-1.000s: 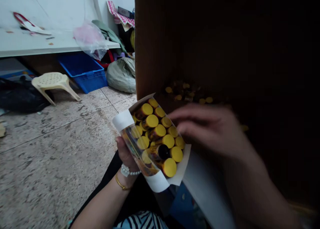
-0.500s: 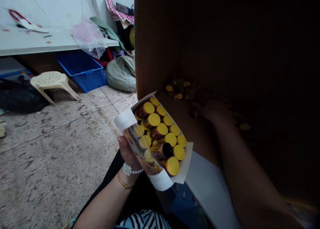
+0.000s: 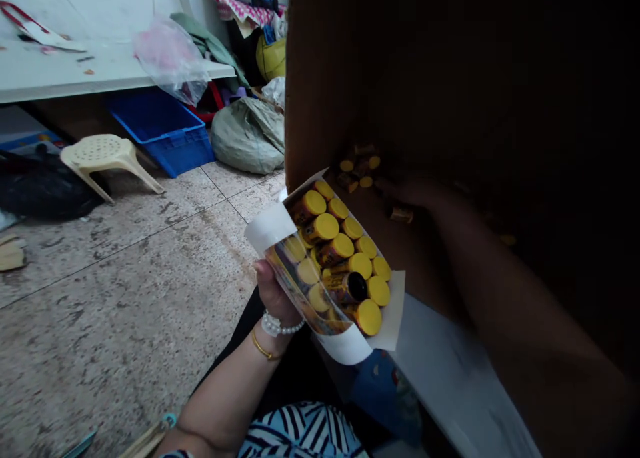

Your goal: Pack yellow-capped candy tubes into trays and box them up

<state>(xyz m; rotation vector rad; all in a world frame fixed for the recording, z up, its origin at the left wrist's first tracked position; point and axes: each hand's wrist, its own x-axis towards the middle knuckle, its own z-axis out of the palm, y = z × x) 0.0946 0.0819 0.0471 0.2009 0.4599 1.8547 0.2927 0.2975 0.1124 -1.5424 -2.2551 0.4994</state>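
My left hand (image 3: pixel 276 291), with a beaded bracelet and a gold bangle, grips a white display box (image 3: pixel 273 225) with a clear front window. Its open top tilts toward the big carton. Inside sit several small yellow-capped tubes (image 3: pixel 326 227), and one tube (image 3: pixel 356 287) among them shows a black end. My right hand (image 3: pixel 413 190) reaches into the dark inside of a large cardboard carton (image 3: pixel 320 78). Close to its fingers lie loose yellow-capped tubes (image 3: pixel 366 181), and a single tube (image 3: pixel 401 215) lies just below the hand. Shadow hides how the right fingers are set.
To the left are a cream plastic stool (image 3: pixel 103 151), a blue crate (image 3: pixel 175 148), a black bag (image 3: pixel 47 188) and a grey-green sack (image 3: pixel 245 138) on the speckled floor (image 3: pixel 140 325). A white table (image 3: pixel 115 71) with a plastic bag (image 3: pixel 170 55) stands behind them.
The display box and my left hand appear shifted to the right and slightly up, along with a view shift. My right hand has moved leftward and up inside the carton, nearer the loose tubes.
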